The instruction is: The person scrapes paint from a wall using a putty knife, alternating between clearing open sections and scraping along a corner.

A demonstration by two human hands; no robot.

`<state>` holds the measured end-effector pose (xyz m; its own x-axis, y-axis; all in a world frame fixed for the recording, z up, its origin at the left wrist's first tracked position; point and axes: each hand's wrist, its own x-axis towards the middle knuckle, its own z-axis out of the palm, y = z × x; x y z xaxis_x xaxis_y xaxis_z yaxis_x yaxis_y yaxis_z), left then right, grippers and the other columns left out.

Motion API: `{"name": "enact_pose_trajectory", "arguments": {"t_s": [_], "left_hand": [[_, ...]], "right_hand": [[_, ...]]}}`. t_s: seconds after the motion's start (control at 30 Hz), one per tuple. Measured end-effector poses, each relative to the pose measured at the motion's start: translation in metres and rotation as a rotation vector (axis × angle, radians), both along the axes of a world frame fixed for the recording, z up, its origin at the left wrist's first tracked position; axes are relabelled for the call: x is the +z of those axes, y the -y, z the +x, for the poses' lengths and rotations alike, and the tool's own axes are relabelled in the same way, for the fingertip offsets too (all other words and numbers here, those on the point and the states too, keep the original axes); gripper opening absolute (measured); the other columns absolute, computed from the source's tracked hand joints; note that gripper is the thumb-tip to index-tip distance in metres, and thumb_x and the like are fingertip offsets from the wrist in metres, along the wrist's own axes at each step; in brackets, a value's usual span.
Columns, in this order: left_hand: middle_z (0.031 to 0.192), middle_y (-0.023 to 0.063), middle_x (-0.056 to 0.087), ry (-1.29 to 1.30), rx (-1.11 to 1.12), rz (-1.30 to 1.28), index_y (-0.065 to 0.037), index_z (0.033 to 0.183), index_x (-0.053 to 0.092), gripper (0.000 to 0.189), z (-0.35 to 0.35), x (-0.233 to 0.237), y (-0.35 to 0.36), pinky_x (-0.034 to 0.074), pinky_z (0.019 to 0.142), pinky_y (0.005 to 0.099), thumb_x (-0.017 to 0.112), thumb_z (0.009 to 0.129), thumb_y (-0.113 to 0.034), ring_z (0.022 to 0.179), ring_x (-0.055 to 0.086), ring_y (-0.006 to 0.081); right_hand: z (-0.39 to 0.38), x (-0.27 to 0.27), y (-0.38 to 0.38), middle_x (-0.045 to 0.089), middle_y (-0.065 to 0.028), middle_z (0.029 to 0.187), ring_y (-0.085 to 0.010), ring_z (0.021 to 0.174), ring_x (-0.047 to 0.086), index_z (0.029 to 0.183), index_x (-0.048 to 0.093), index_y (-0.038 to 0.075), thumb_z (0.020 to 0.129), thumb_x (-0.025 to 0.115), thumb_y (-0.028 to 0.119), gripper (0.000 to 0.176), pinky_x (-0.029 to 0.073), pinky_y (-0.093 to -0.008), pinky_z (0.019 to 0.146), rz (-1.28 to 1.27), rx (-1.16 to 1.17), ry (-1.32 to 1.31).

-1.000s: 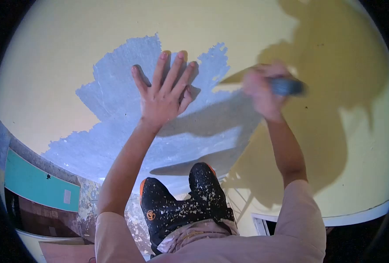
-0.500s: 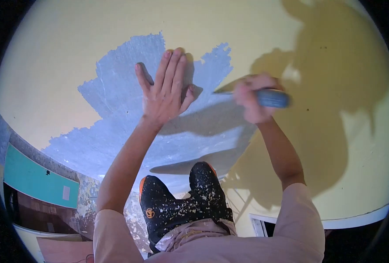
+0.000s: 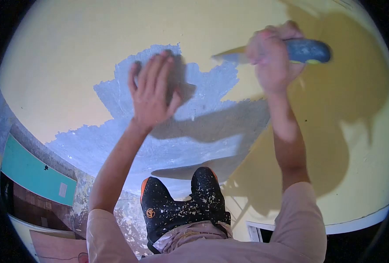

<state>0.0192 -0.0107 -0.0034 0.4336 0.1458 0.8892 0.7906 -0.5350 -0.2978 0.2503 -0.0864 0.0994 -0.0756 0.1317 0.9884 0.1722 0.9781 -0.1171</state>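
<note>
A yellow painted wall (image 3: 220, 26) fills the view ahead, with a ragged-edged bare blue-grey patch (image 3: 229, 127) in its middle. My right hand (image 3: 272, 57) is closed around the handle of a putty knife (image 3: 308, 51), dark blue with a yellow-green accent. Its blade points left, tip close to the paint edge at the top right of the patch. Over the patch's upper left part, my left hand (image 3: 152, 87) has its fingers apart and holds nothing; its shadow falls offset to the right.
Two dark shoes (image 3: 181, 206) speckled with pale flakes are below. At lower left are a turquoise panel (image 3: 38, 171) and a pinkish board (image 3: 56, 247). Paint flakes lie on the floor (image 3: 130, 219). A white edge (image 3: 356, 224) runs along the lower right.
My right hand has moved up and right with the putty knife, and the bare patch has grown at its right side. My left hand has shifted slightly left, its shadow now wider.
</note>
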Motion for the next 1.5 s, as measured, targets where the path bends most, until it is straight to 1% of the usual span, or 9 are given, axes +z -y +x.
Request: {"name": "enact_pose_trajectory", "arguments": {"t_s": [0.37, 0.43, 0.63, 0.7, 0.87, 0.97, 1.1, 1.43, 1.5], "left_hand": [[0.140, 0.0108, 0.040, 0.049, 0.040, 0.090, -0.004, 0.131, 0.044, 0.058, -0.002, -0.001, -0.003, 0.013, 0.110, 0.0487, 0.050, 0.080, -0.030, 0.130, 0.035, 0.0258], [0.140, 0.0109, 0.040, 0.052, 0.041, 0.096, -0.004, 0.131, 0.043, 0.059, -0.002, -0.002, -0.004, 0.013, 0.110, 0.0487, 0.050, 0.080, -0.030, 0.130, 0.035, 0.0258], [0.141, 0.0110, 0.039, 0.066, 0.010, 0.050, -0.002, 0.134, 0.039, 0.062, -0.002, -0.001, -0.002, 0.014, 0.110, 0.0489, 0.052, 0.079, -0.030, 0.131, 0.034, 0.0257], [0.141, 0.0110, 0.038, 0.072, 0.003, 0.060, -0.002, 0.134, 0.038, 0.063, -0.003, 0.000, -0.005, 0.014, 0.110, 0.0489, 0.052, 0.079, -0.031, 0.131, 0.034, 0.0257], [0.142, 0.0111, 0.037, 0.048, 0.012, 0.050, -0.001, 0.134, 0.038, 0.065, -0.005, -0.002, -0.003, 0.014, 0.110, 0.0491, 0.052, 0.079, -0.031, 0.132, 0.032, 0.0248], [0.142, 0.0113, 0.036, 0.055, 0.013, 0.058, -0.001, 0.134, 0.038, 0.064, -0.004, -0.003, -0.004, 0.014, 0.110, 0.0492, 0.051, 0.079, -0.031, 0.132, 0.033, 0.0246], [0.141, 0.0117, 0.038, 0.054, 0.004, 0.036, -0.001, 0.134, 0.039, 0.063, -0.004, -0.003, -0.001, 0.014, 0.110, 0.0492, 0.051, 0.079, -0.030, 0.132, 0.034, 0.0246], [0.139, 0.0118, 0.041, 0.056, 0.001, 0.073, 0.000, 0.132, 0.041, 0.062, -0.004, -0.001, -0.001, 0.014, 0.110, 0.0488, 0.052, 0.079, -0.031, 0.130, 0.036, 0.0250], [0.139, 0.0116, 0.041, 0.062, -0.010, 0.071, 0.000, 0.131, 0.041, 0.062, -0.006, 0.001, -0.004, 0.014, 0.110, 0.0488, 0.052, 0.079, -0.031, 0.130, 0.036, 0.0250]], "right_hand": [[-0.036, 0.012, -0.002, 0.026, 0.0033, 0.044, -0.0091, 0.034, 0.025, 0.060, 0.028, 0.013, 0.084, 0.040, 0.007, 0.028, 0.026, -0.0261, 0.036, -0.122, 0.055, -0.227], [-0.020, 0.026, 0.010, 0.026, 0.0002, 0.045, -0.0102, 0.035, 0.027, 0.063, 0.029, 0.011, 0.080, 0.044, -0.001, 0.026, 0.030, -0.0269, 0.036, -0.027, 0.615, -0.260], [-0.029, 0.024, -0.002, 0.028, 0.0025, 0.046, -0.0075, 0.036, 0.024, 0.070, 0.032, 0.011, 0.083, 0.042, 0.006, 0.018, 0.027, -0.0270, 0.037, -0.044, 0.157, -0.095], [-0.019, 0.038, 0.002, 0.029, -0.0007, 0.046, -0.0099, 0.035, 0.026, 0.069, 0.031, 0.010, 0.079, 0.044, 0.000, 0.019, 0.030, -0.0280, 0.038, -0.067, 0.657, -0.191], [-0.067, 0.036, 0.007, 0.025, 0.0011, 0.042, -0.0084, 0.036, 0.024, 0.060, 0.030, 0.012, 0.080, 0.044, 0.006, 0.025, 0.024, -0.0266, 0.037, -0.110, 0.035, -0.175], [-0.016, 0.056, -0.006, 0.029, -0.0020, 0.043, -0.0113, 0.035, 0.029, 0.063, 0.032, 0.010, 0.077, 0.046, -0.001, 0.023, 0.030, -0.0277, 0.038, -0.112, 0.583, -0.049], [-0.072, 0.040, 0.004, 0.028, 0.0001, 0.044, -0.0105, 0.036, 0.024, 0.062, 0.033, 0.011, 0.083, 0.043, 0.010, 0.024, 0.025, -0.0265, 0.039, -0.068, 0.032, -0.139], [-0.076, 0.037, -0.001, 0.027, 0.0034, 0.044, -0.0087, 0.036, 0.027, 0.064, 0.035, 0.010, 0.083, 0.041, 0.007, 0.021, 0.026, -0.0261, 0.039, -0.078, 0.086, -0.119], [-0.050, 0.052, 0.000, 0.037, 0.0000, 0.044, -0.0091, 0.036, 0.034, 0.064, 0.037, 0.008, 0.080, 0.048, 0.000, 0.020, 0.031, -0.0272, 0.038, -0.032, 0.701, -0.072]]}}
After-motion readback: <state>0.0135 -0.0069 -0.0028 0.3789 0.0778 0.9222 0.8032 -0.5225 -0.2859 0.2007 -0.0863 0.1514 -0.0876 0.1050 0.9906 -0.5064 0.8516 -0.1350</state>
